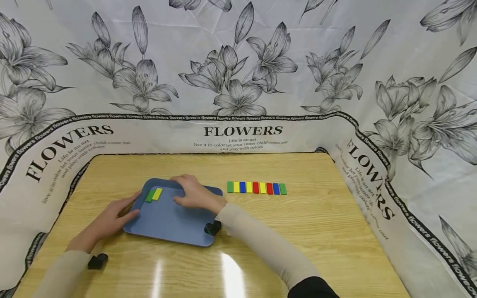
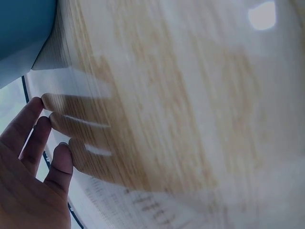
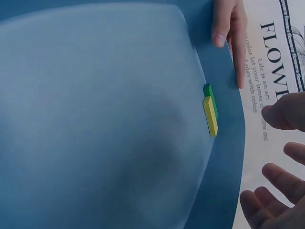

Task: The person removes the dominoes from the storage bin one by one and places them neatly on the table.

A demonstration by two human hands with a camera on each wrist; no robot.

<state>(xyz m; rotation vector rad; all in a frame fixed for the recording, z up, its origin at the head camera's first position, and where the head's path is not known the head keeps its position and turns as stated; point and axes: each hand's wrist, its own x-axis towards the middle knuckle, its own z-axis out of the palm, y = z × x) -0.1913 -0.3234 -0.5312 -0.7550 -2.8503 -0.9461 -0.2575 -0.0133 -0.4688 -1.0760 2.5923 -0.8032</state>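
A blue tray (image 1: 167,225) lies on the wooden table, turned slightly. Inside it, near the far left corner, a green tile (image 1: 150,195) and a yellow tile (image 1: 157,194) lie side by side, a little offset. My left hand (image 1: 112,215) is at the tray's left edge. Its thumb lies over the rim and its fingers extend along the outside; in the left wrist view, fingertips (image 2: 61,148) touch the table. Above the far part of the tray hovers my right hand (image 1: 193,192). Thumb and fingers are spread apart, nothing visible between them, as the right wrist view also shows.
To the right of the tray, a straight row of several green, yellow, blue and red tiles (image 1: 256,188) lies on the table (image 1: 298,231). White flower-printed cloth (image 1: 244,138) stands behind the table and along both sides.
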